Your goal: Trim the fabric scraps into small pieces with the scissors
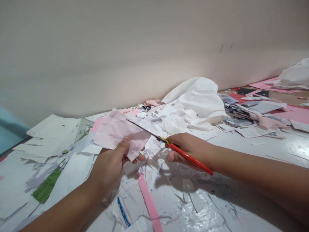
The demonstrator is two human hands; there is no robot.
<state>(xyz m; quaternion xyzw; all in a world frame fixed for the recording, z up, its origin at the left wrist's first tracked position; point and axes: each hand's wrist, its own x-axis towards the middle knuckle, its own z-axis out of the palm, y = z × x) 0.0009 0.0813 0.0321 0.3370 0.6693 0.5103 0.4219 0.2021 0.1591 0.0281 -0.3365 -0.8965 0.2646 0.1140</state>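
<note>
My left hand pinches the near edge of a pale pink piece of cloth, thumb on top and fingers beneath. The cloth is held up above the scrap-covered surface. From the right, my right hand grips a pair of scissors with red handles and a yellow patch near the pivot. Their dark blades lie over the cloth's right part, pointing up and left. The blades look nearly together; whether cloth is between them I cannot tell. Some fingers of my right hand are hidden behind the handle.
A crumpled white cloth lies against the wall. Stacked cut scraps sit on the right, white paper sheets on the left. A pink strip, a green piece and a blue strip lie nearby.
</note>
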